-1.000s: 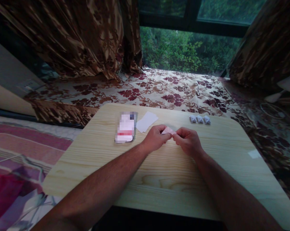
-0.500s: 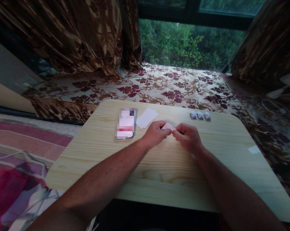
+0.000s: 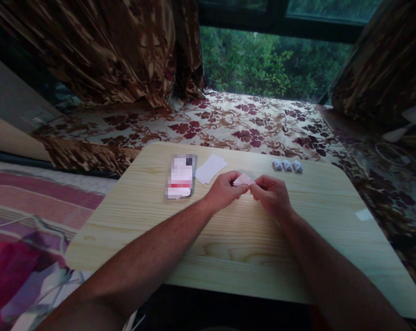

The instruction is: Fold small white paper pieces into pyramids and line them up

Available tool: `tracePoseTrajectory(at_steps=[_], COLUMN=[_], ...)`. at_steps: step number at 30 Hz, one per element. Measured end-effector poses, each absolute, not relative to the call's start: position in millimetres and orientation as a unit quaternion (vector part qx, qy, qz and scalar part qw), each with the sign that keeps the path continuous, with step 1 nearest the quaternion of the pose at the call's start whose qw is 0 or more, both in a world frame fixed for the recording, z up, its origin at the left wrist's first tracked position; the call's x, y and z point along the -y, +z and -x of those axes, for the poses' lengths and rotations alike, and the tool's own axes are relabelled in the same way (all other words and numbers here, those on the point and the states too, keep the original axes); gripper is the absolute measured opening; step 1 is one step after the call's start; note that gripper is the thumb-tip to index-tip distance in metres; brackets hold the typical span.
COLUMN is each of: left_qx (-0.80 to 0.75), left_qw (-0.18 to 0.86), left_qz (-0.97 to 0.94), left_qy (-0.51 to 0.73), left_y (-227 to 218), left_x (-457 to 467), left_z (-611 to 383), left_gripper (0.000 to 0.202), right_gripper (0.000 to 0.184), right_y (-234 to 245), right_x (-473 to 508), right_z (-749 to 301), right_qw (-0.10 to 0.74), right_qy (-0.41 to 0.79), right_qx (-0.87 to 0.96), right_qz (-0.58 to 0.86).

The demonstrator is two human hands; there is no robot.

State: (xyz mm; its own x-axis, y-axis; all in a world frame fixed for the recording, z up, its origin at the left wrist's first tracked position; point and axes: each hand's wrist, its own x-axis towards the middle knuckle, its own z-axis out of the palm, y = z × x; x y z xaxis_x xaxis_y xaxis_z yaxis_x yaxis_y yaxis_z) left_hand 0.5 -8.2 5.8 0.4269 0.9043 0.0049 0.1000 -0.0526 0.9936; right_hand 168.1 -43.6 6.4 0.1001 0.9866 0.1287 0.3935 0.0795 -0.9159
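Between my two hands is a small piece of folded pinkish-white paper [image 3: 243, 179], held a little above the wooden table [image 3: 152, 239]. My left hand [image 3: 225, 189] pinches its left side, thumb on the near face. At the paper's right corner, my right hand [image 3: 270, 193] grips with thumb and fingertips. Loose white paper sheets [image 3: 210, 169] lie fanned just beyond my left hand. Past my right hand, several small folded paper pieces [image 3: 287, 166] with raised points stand in a row. Fingers hide part of the held paper.
A phone [image 3: 180, 177], blurred out in the picture, lies left of the sheets. A small white patch [image 3: 364, 215] shows near the table's right edge. Beyond the table is a floral-covered window ledge [image 3: 242, 122]; striped bedding [image 3: 38, 193] lies on the left.
The folded paper has turned slightly, so more of its face shows. My right fingers have shifted a little along its right corner. Everything else stays in place.
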Motion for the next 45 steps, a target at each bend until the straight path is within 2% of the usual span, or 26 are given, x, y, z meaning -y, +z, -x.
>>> tracePoseTrajectory(at_steps=[6,14,17,22,24,27,29,34,45], left_qx=[-0.381,-0.420,-0.419,-0.413,-0.403,-0.393,-0.391,-0.387,-0.400], left_qw=[0.599,0.560,0.545,0.520,0.513,0.494,0.481,0.465,0.542], left_qz=[-0.580,-0.569,-0.582,-0.613,-0.634,-0.664,-0.677,-0.690,-0.592], left_qy=[0.400,0.431,0.434,0.428,0.415,0.401,0.397,0.399,0.443], left_y=[4,4,2,-8,-11,-13,-12,-11,-4], left_x=[8,7,6,5,6,8,9,10,4], left_z=[-4,-5,-5,-5,-6,-6,-7,-6,-4], left_gripper=[0.027,0.027,0.029,0.038,0.041,0.043,0.044,0.046,0.043], right_gripper=[0.017,0.018,0.027,0.045,0.039,0.016,0.022,0.015,0.014], right_y=[6,4,4,1,0,0,0,-1,0], right_x=[41,42,41,38,36,34,35,38,38], right_z=[-169,-168,-170,-174,-175,-175,-173,-169,-168], right_qw=[0.469,0.463,0.501,0.550,0.566,0.593,0.586,0.551,0.531], right_qy=[0.381,0.415,0.421,0.360,0.348,0.368,0.379,0.387,0.427], right_qx=[0.549,0.557,0.536,0.506,0.498,0.491,0.507,0.543,0.543], right_qz=[0.577,0.551,0.534,0.559,0.557,0.521,0.507,0.502,0.490])
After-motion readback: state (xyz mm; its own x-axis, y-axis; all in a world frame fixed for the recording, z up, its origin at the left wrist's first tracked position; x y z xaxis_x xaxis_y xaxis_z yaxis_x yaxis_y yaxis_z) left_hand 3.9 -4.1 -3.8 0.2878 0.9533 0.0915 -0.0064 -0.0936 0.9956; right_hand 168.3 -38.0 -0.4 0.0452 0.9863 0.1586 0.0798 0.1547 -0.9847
